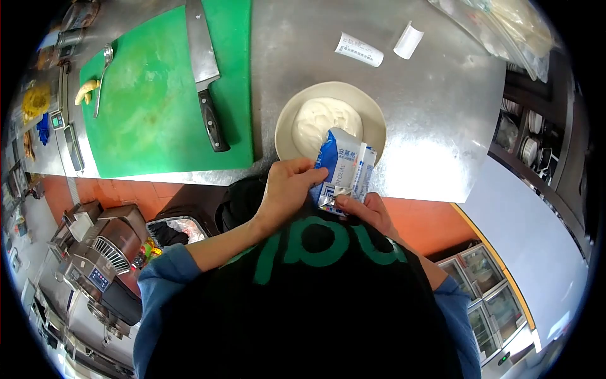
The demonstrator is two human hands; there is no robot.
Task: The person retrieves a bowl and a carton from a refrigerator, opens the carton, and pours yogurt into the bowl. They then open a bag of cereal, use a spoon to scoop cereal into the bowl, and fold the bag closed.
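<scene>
Both my hands hold a blue and white yogurt carton [344, 163] over the near rim of a bowl. My left hand [287, 189] pinches the carton's left side between thumb and fingers. At its lower end, where silvery lining shows, my right hand [369, 211] grips with the thumb on top. Under the carton's far end stands a beige bowl [285, 120] with thick white yogurt [325, 120] in it. The carton hides part of the bowl's near side. Whether anything flows from the carton I cannot tell.
On the left lies a green cutting board [145, 120] with a large knife [207, 82], a spoon [105, 72] and a small yellowish piece [86, 93]. Two curled paper labels [360, 49] lie beyond the bowl. Plastic bags [517, 31] occupy the far right corner. A lined bin [183, 227] stands below the counter edge.
</scene>
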